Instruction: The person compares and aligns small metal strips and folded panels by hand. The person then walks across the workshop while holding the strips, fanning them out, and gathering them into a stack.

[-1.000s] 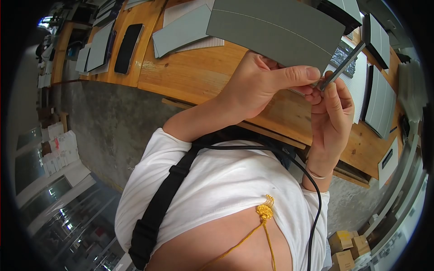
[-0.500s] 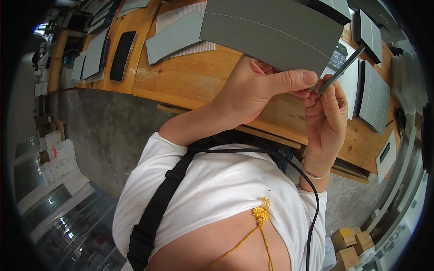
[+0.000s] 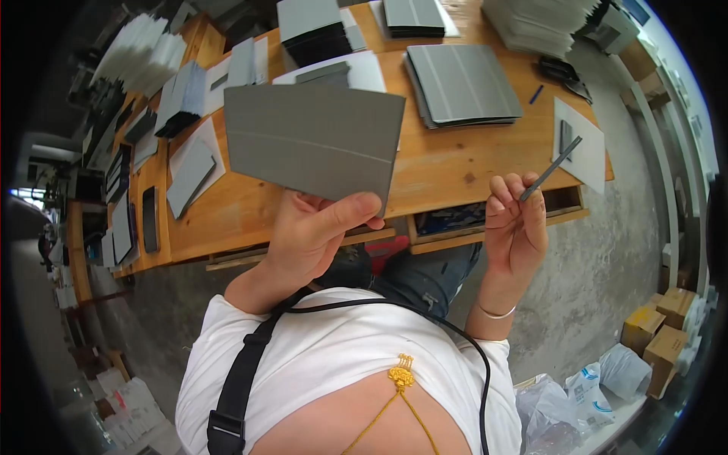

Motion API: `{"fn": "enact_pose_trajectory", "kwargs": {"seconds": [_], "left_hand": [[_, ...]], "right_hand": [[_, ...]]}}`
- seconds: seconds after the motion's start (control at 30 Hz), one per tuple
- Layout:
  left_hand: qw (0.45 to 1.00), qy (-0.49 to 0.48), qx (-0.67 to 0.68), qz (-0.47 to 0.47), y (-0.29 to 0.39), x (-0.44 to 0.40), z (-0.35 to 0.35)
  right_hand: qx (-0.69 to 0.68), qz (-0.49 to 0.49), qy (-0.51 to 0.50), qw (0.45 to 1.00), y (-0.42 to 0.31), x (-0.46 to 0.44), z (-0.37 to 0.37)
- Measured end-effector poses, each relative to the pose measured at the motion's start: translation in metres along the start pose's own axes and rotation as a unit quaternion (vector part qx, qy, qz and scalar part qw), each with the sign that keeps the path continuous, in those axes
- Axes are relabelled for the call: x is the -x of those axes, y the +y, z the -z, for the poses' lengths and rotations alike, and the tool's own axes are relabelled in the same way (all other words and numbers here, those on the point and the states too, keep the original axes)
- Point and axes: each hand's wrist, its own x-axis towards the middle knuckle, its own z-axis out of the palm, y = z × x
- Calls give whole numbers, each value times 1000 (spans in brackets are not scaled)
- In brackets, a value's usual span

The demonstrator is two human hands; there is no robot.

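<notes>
My left hand (image 3: 311, 231) grips a flat grey sheet of card (image 3: 311, 140) by its lower right corner, thumb on top. A pale crease line runs across the sheet, which is held above the wooden table. To the right, my right hand (image 3: 517, 220) pinches one end of a thin, dark grey strip (image 3: 552, 168) between thumb and fingers. The strip points up and to the right, apart from the sheet. Below it on the table lies a white sheet (image 3: 588, 152) with a small grey piece (image 3: 566, 138) on it.
A stack of grey sheets (image 3: 464, 83) sits mid-table, with further stacks (image 3: 311, 26) behind. A black phone (image 3: 149, 220) lies at the left. A blue pen (image 3: 536, 94) is near the right edge. Below the table edge, an open drawer (image 3: 455, 220) juts out. Cardboard boxes (image 3: 663, 356) stand on the right.
My hands have moved apart, the sheet going left with my left hand. The strip in my right hand is now away from the sheet. The view has shifted, showing more of the table.
</notes>
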Motion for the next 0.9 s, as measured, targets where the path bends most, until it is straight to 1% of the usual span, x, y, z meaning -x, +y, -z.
{"fn": "enact_pose_trajectory", "kwargs": {"seconds": [0.07, 0.1, 0.17, 0.23, 0.3, 0.33, 0.4, 0.5, 0.53, 0.57, 0.63, 0.67, 0.73, 0.83, 0.9], "left_hand": [[1000, 0, -15, 17, -5, -7, -35], [999, 9, -22, 32, -4, -14, -54], [999, 12, -26, 42, 1, -28, -97], [997, -27, 35, 64, 13, -48, -143], [987, -42, 99, 117, 23, -57, -190], [979, -42, 139, 143, 28, -60, -215], [953, -81, 228, 182, 34, -62, -255], [912, -140, 318, 218, 37, -56, -311], [905, -160, 327, 219, 39, -54, -328], [908, -153, 324, 216, 40, -51, -343], [864, -209, 396, 231, 42, -47, -371], [865, -208, 394, 231, 45, -45, -383], [843, -215, 423, 252, 53, -43, -408], [834, -204, 437, 268, 62, -45, -442], [830, -213, 436, 274, 60, -52, -458]], "right_hand": [[-32, 28, 24, 999, -45, -3, 22], [-38, 37, 23, 998, -70, -6, 28], [-31, 67, 59, 996, -126, -8, 37], [-41, 77, 65, 994, -181, -9, 42], [-103, 59, 73, 990, -229, -6, 35], [-120, 42, 80, 989, -249, -2, 31], [-105, 45, 70, 991, -286, 6, 21], [-117, 19, 68, 991, -327, 18, 0], [-114, 10, 71, 991, -336, 21, -6], [-119, 2, 69, 990, -346, 23, -13], [-102, -19, 66, 992, -366, 30, -26], [-104, -19, 64, 992, -374, 32, -32], [-97, -28, 49, 994, -390, 34, -45], [-86, -31, 53, 994, -413, 36, -65], [-86, -28, 50, 995, -426, 35, -72]]}}
